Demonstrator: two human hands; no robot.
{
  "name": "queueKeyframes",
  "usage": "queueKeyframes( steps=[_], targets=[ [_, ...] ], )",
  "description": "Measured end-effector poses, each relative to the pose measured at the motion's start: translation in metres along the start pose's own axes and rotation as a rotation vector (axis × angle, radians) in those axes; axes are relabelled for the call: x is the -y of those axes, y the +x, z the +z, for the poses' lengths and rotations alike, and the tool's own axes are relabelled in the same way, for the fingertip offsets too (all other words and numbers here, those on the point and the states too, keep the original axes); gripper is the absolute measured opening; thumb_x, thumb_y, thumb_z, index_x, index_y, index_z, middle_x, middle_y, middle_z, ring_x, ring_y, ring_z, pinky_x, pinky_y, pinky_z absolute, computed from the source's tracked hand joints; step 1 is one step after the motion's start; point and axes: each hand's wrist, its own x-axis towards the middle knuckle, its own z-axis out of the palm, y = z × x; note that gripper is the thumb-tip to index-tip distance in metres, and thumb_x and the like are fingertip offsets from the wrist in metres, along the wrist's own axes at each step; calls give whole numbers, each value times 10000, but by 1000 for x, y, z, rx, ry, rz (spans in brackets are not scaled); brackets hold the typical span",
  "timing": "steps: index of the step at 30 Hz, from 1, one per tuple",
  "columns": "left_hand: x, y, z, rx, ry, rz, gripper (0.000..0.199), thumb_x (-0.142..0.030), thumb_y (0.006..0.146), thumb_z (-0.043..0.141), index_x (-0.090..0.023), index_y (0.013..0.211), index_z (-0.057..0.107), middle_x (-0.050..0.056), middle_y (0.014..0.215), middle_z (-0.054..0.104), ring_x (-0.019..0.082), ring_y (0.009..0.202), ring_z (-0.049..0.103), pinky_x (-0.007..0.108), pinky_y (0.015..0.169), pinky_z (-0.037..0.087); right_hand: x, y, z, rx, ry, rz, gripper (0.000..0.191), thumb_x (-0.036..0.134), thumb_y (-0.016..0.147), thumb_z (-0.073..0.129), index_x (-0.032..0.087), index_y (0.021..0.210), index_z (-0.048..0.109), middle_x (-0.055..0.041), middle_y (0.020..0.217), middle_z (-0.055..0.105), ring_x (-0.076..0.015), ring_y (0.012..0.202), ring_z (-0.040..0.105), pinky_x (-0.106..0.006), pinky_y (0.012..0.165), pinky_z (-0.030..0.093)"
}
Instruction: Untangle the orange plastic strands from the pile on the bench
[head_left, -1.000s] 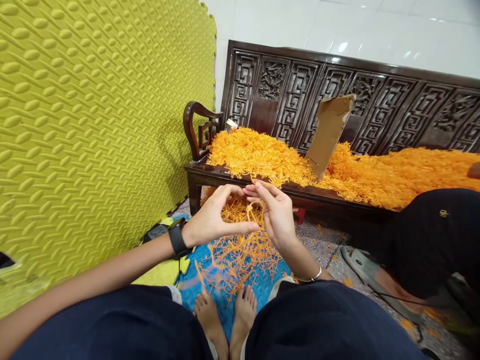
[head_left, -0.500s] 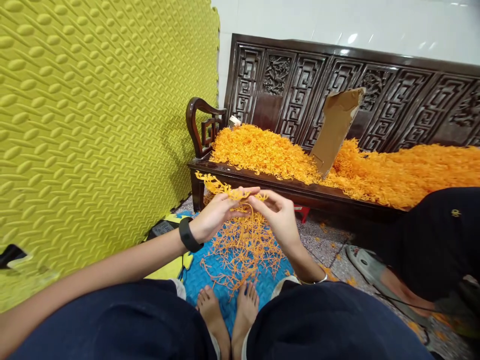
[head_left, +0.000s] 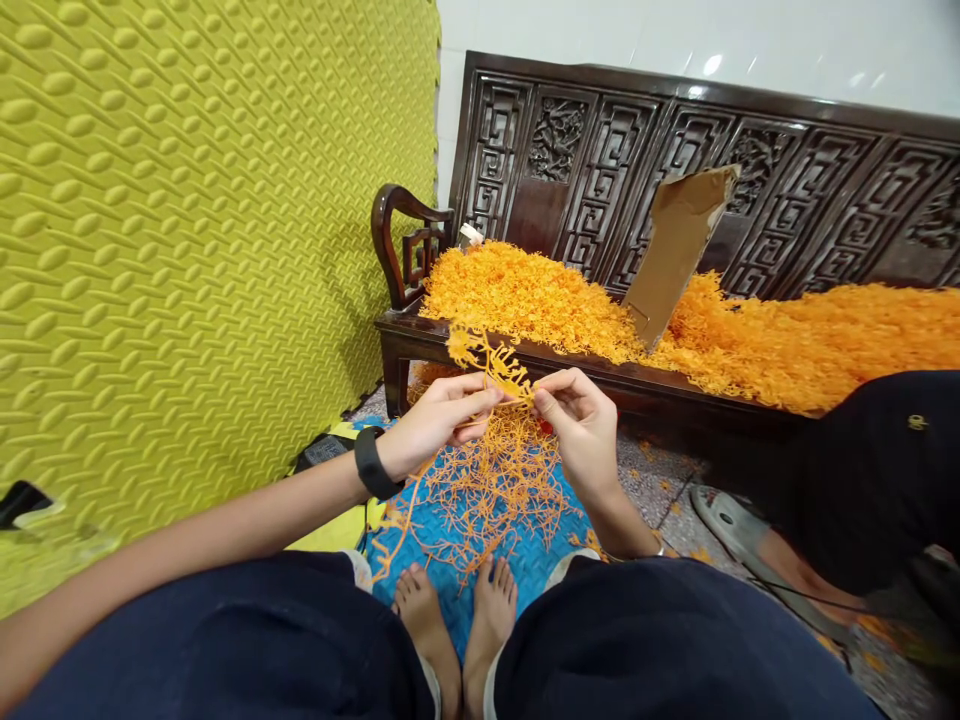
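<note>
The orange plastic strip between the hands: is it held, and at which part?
Yes. The left hand and the right hand both pinch the orange strip at its lower end; the rest stands free above the fingers.

The bench runs off right; another person's dark clothing is cut off.
</note>
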Motion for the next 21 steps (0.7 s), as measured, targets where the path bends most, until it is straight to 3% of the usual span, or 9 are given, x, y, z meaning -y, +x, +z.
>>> queueKeyframes(
  steps=[4,9,21],
  targets=[
    [-3,0,10,-59,-30,8,149,-236,801,534,-106,750,587,-85,434,328,24,374,219,169,369,136,3,1,-4,-110,-93,-82,96,203,730,608,155,687,537,19,658,510,-71,595,476,-205,554,401],
    [-1,2,22,-109,-63,5,171,-282,765,568,-119,719,594,-89,450,290,29,380,183,193,377,99,2,-1,-14,-167,-119,-78,101,230,744,596,165,704,529,14,666,512,-81,603,481,-214,574,409],
    [10,7,24,-48,26,4,213,-299,793,538,-108,750,622,-94,432,242,39,382,167,205,386,80,-6,-5,-28,-171,-220,-82,80,200,741,596,153,691,554,16,652,525,-82,606,487,-208,571,398]
  ],
)
